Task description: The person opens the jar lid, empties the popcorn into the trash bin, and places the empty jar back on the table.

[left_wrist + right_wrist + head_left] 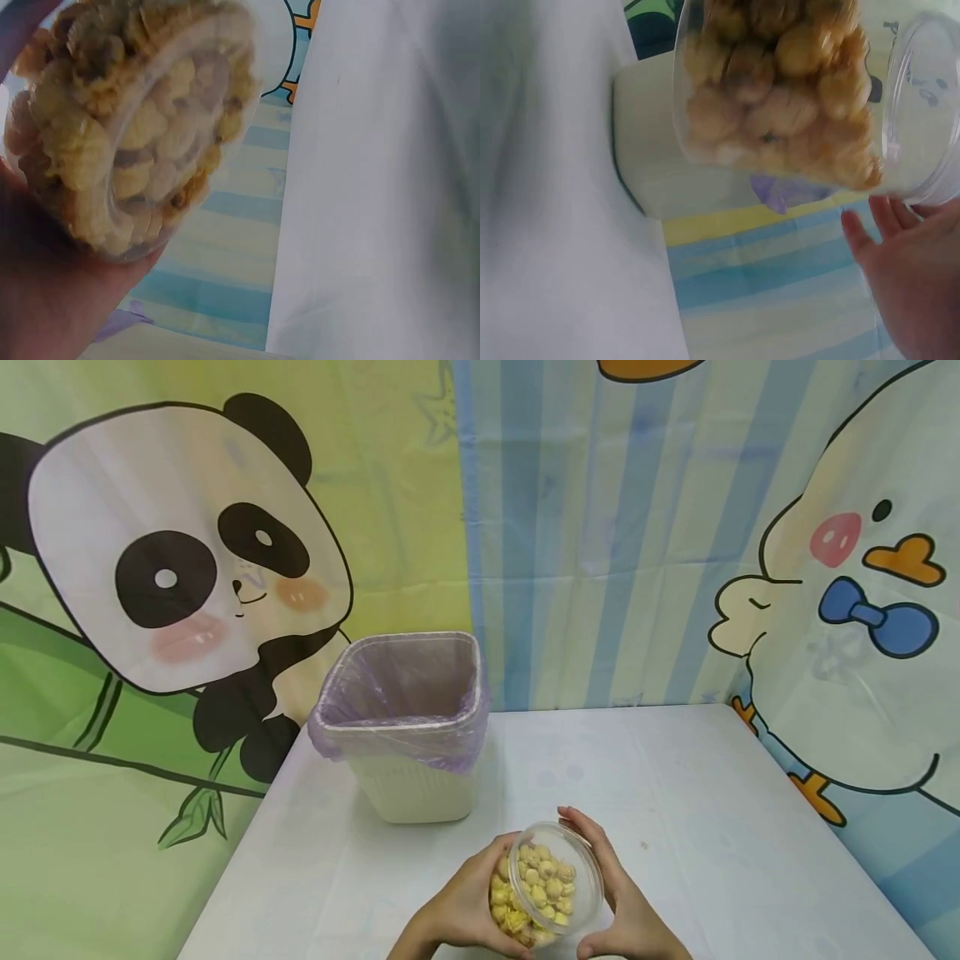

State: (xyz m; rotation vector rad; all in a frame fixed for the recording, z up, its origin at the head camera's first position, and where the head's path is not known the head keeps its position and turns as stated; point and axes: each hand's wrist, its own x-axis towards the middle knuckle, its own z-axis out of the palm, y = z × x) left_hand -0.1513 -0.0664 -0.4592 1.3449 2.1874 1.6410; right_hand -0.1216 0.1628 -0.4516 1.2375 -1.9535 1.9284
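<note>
A clear plastic jar of yellow popcorn point(510, 906) is tilted over the table, its round clear lid point(567, 872) facing up and to the right. My left hand point(472, 893) grips the jar's side, thumb below and fingers behind it. In the left wrist view, the popcorn pieces point(154, 142) show through the jar's base. My right hand point(622, 897) is curved alongside the lid, with its fingers spread and the thumb apart from them. From the right wrist, its fingertips point(885, 214) are right at the rim of the lid point(926, 112).
A white bin point(420, 785) lined with a purple plastic bag point(472, 739) stands at the back left of the white table point(637, 777). Behind hangs a cloth backdrop point(570, 527) with a panda and a white bird printed on it.
</note>
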